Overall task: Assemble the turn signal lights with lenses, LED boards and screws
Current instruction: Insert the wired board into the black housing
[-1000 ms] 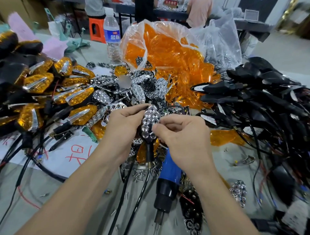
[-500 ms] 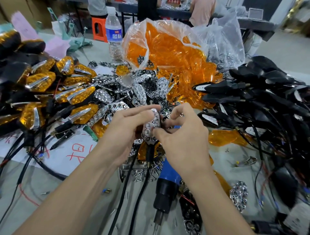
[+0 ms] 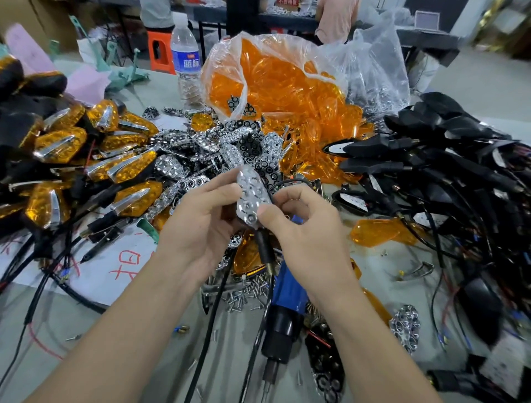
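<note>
At frame centre I see the left hand [image 3: 201, 221] and right hand [image 3: 307, 233] both grasping one turn signal light [image 3: 251, 195], chrome reflector facing the camera; the fingers hide its housing. The right forearm covers part of the blue screwdriver [image 3: 288, 296] on the desk [image 3: 86, 330]. The water bottle [image 3: 186, 61] label, upper centre, is unreadable. The left arm cuts off the red writing on the white sheet [image 3: 100, 273], lower left.

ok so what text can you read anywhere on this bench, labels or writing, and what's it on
"担" (probably; red handwriting, partly covered): white paper sheet.
Water bottle, blue label: white characters, too blurred to read.
Red sign at the back: too blurred to read.
</note>
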{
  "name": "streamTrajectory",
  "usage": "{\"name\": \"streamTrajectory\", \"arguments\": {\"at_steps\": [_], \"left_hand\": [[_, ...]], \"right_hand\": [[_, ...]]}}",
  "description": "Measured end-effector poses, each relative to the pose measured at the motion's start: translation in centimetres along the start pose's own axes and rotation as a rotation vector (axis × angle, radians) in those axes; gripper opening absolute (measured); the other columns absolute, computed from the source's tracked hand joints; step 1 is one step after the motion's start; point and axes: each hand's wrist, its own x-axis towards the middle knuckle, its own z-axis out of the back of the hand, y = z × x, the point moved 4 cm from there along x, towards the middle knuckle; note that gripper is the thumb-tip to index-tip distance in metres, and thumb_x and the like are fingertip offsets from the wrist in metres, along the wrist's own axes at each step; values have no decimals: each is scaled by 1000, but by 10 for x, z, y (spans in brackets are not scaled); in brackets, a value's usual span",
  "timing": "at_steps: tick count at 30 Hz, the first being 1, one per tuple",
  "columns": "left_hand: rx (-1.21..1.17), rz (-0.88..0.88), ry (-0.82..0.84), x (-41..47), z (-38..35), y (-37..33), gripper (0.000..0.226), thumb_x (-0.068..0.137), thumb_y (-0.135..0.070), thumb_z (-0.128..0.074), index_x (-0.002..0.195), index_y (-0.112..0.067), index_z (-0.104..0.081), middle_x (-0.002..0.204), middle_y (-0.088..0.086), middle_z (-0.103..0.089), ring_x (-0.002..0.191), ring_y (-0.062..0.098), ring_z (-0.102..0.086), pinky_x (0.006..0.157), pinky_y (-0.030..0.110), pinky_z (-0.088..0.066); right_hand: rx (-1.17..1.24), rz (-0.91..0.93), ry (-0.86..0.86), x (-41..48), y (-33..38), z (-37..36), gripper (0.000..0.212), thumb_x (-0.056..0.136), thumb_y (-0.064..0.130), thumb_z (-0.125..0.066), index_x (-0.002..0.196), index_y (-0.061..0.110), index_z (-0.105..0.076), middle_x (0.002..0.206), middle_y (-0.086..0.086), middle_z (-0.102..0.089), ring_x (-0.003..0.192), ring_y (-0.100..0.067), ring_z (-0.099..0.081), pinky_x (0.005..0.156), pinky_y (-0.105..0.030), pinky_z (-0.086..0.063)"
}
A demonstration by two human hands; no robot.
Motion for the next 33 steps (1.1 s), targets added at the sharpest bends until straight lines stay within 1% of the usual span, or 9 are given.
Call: {"name": "streamTrajectory", "arguments": {"at_steps": [3,6,10,12,18,21,24,30,33], "left_hand": [[-188,11,-39,3,8,-6,54,75,-10,-68,129,-7,-65,121,16,-75,110,29,-70,94,39,-52],[-386,-29,-87,7,19,-15,58,78,-7,-67,136,0,-58,114,17,-77,105,29,-76,83,34,-62],[-395,-80,-139,11,30,-23,52,79,-9,-67,130,-7,-58,90,7,-78,84,21,-77,68,29,-62],[-308,-89,-122,11,30,-26,50,82,-11,-67,132,-13,-62,95,5,-77,81,19,-73,58,25,-58],[21,-216,40,7,24,-36,42,102,-13,-44,135,-28,-65,132,1,-70,103,19,-65,72,33,-60],[46,-221,112,6,21,-39,36,103,-13,-42,130,-23,-62,129,4,-70,99,17,-66,73,34,-59],[82,-245,156,7,22,-38,36,101,-7,-46,129,-23,-61,127,5,-68,106,22,-64,84,47,-56],[11,-204,278,9,21,-39,43,95,-1,-47,126,-25,-65,127,5,-67,114,23,-64,70,32,-57],[-15,-192,295,9,21,-37,45,91,5,-42,120,-20,-67,123,9,-67,116,25,-65,74,35,-59]], "right_hand": [[79,-110,240,-5,0,-7,39,76,35,-78,108,34,-56,88,0,-78,77,-22,-77,76,-47,-64],[149,-218,408,-13,0,-18,50,78,12,-76,119,27,-52,84,-17,-75,70,-33,-77,70,-46,-65],[55,-196,423,-13,6,-15,6,96,5,-65,99,9,-62,69,-14,-73,47,-24,-66,43,-28,-50],[-39,-143,386,-11,8,-9,16,99,9,-62,83,9,-65,63,-10,-72,39,-18,-57,39,-22,-42],[-178,-87,278,-7,9,-1,28,94,17,-66,66,18,-69,59,-2,-72,39,-7,-48,43,-18,-38],[-236,-58,250,-8,9,1,28,94,18,-68,66,20,-69,56,2,-71,40,-4,-49,43,-12,-38],[-228,-92,257,-8,5,1,22,92,19,-73,71,19,-70,58,4,-72,44,-1,-55,47,-12,-42],[-203,-110,322,-6,2,1,16,87,23,-80,93,26,-66,62,3,-74,45,-2,-54,47,-11,-40],[-251,-89,384,-6,2,0,11,88,27,-77,94,27,-68,62,4,-73,46,-2,-53,48,-11,-40]]}}
